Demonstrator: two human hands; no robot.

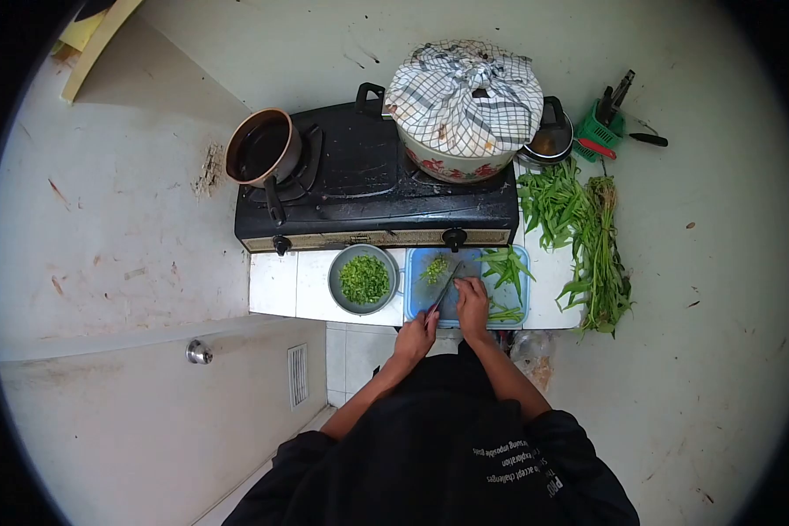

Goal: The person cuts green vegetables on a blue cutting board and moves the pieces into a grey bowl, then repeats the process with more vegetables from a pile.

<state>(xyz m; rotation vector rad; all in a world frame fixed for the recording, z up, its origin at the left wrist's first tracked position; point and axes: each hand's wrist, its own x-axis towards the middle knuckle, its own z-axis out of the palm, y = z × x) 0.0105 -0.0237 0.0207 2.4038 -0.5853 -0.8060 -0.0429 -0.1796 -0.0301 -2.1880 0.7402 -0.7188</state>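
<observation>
My left hand (416,336) is closed around the handle of a knife (443,296), whose blade points up and to the right over the blue tray (409,302). Beside the blade, my right hand (472,305) rests on the tray with its fingers curled and pressed together; what they hold is too small to tell. Chopped green pieces (434,269) lie left of the blade. Leafy greens (506,266) lie on the tray's right side, with cut stems (505,312) below them. To the left stands a grey bowl (334,294) of chopped greens (364,280).
Behind the tray is a black two-burner stove (351,210), with a brown pan (261,147) and a large cloth-covered pot (465,105). Leafy bunches (598,241) lie at the right. A green basket (598,133) holds utensils near a small pot (554,145).
</observation>
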